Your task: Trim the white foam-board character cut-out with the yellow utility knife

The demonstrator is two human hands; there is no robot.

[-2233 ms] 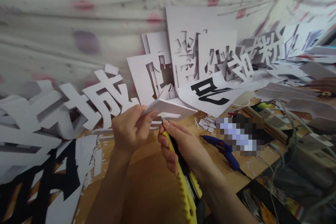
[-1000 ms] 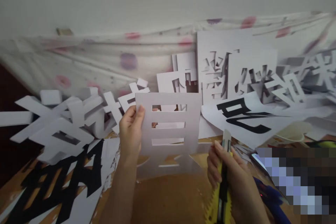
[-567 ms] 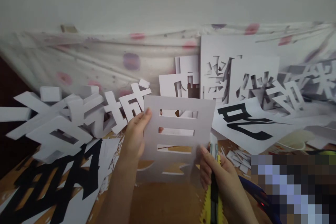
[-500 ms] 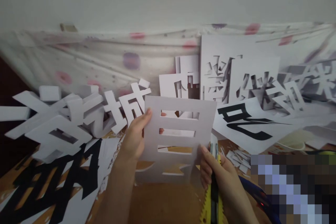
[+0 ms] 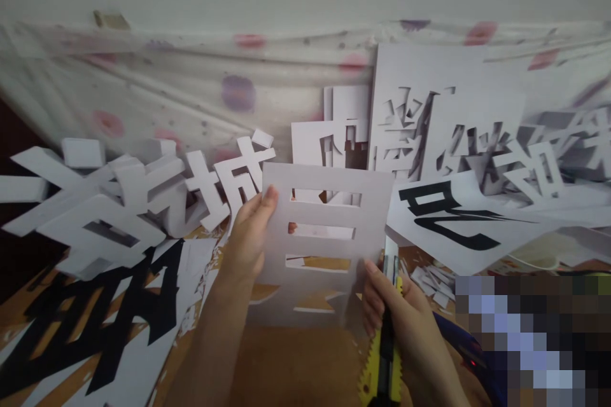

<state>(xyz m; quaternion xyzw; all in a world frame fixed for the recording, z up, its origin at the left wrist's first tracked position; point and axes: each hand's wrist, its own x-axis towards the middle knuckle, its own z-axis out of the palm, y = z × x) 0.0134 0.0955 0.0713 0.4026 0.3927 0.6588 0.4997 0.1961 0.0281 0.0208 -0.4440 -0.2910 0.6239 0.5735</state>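
Observation:
A white board point(image 5: 329, 216) with several cut-out slots is held upright between my two hands. My left hand point(image 5: 248, 235) is closed on its left edge, thumb on the near face, and a fingertip shows through a slot. My right hand point(image 5: 396, 305) pinches the lower right edge and also holds a yellow and black utility knife point(image 5: 384, 356), its tip pointing up and away beside the board. The wooden table point(image 5: 286, 365) shows below the board and through its lower openings.
White cut-out characters point(image 5: 109, 203) are piled at the left, above a black-printed sheet point(image 5: 157, 311). Large cut boards point(image 5: 449, 70) lean against the draped wall. Another printed sheet point(image 5: 453, 216), paper scraps point(image 5: 434, 286) and a dark blue object point(image 5: 470, 356) lie at the right.
The view has tilted slightly, so the background sits higher in the picture. Both hands keep their hold on the board, and the knife leans a little differently in my right hand.

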